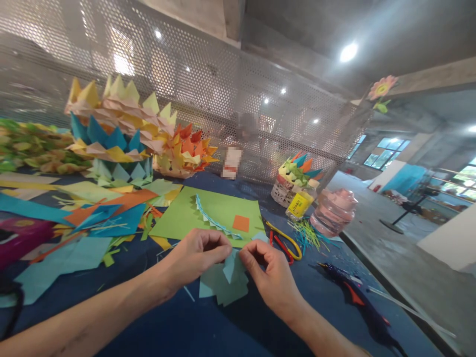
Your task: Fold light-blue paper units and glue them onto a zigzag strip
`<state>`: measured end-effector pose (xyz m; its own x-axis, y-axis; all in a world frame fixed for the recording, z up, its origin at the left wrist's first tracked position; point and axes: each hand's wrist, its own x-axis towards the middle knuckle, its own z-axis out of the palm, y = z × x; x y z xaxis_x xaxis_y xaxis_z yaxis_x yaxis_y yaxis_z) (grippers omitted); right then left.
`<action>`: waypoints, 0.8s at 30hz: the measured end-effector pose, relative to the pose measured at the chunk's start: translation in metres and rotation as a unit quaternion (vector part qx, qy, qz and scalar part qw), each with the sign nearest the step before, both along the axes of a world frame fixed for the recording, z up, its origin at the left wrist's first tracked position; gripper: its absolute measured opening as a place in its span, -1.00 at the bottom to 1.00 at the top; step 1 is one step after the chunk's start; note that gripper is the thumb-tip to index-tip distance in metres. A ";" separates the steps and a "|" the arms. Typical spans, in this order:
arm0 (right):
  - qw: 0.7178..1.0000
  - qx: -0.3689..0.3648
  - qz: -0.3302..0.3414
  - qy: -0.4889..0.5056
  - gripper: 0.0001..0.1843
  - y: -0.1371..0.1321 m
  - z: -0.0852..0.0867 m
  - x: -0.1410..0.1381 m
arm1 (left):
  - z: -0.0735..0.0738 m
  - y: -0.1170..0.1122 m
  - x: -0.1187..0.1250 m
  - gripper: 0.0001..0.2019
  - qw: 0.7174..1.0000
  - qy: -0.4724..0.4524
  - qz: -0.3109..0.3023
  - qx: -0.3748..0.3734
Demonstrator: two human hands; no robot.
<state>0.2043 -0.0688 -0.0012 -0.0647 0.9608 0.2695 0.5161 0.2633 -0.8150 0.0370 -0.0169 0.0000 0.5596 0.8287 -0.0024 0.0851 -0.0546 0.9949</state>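
Note:
My left hand (206, 250) and my right hand (268, 263) face each other above the dark blue table. Between them hangs a small light-blue folded paper piece (229, 268), its point downward. The left fingers pinch its upper left corner, and the right thumb and fingers close at its upper right edge. Just below lies a stack of grey-green paper squares (223, 290). Beyond my hands, a curved strip of folded blue paper (208, 218) and an orange paper square (241, 223) rest on a green sheet (178, 213).
Scissors (293, 243) with red and yellow handles lie right of the sheet, near a glue gun (357, 292). Behind stand a yellow-labelled bottle (298, 205) and a pink bottle (332, 213). Paper scraps (107, 213) and folded-paper crowns (119, 134) fill the left.

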 end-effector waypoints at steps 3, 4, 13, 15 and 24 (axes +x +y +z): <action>1.000 0.014 -0.007 0.004 -0.72 -0.001 0.001 0.000 | 0.003 -0.001 0.001 -0.76 1.000 -0.002 -0.008 -0.004; 1.000 0.016 -0.010 0.007 -0.73 -0.001 0.001 0.000 | 0.004 -0.002 0.001 -0.76 1.000 0.000 -0.011 -0.006; 0.999 0.002 -0.025 0.029 -0.74 0.000 -0.001 0.000 | 0.000 0.001 0.003 -0.72 0.999 0.000 -0.036 -0.037; 0.999 0.002 -0.015 0.031 -0.76 0.001 -0.002 0.000 | -0.001 0.003 0.003 -0.71 0.999 -0.005 -0.026 -0.046; 0.993 -0.072 0.037 0.088 -0.70 0.001 -0.003 0.001 | -0.015 0.005 0.002 -0.86 0.998 0.022 -0.020 0.052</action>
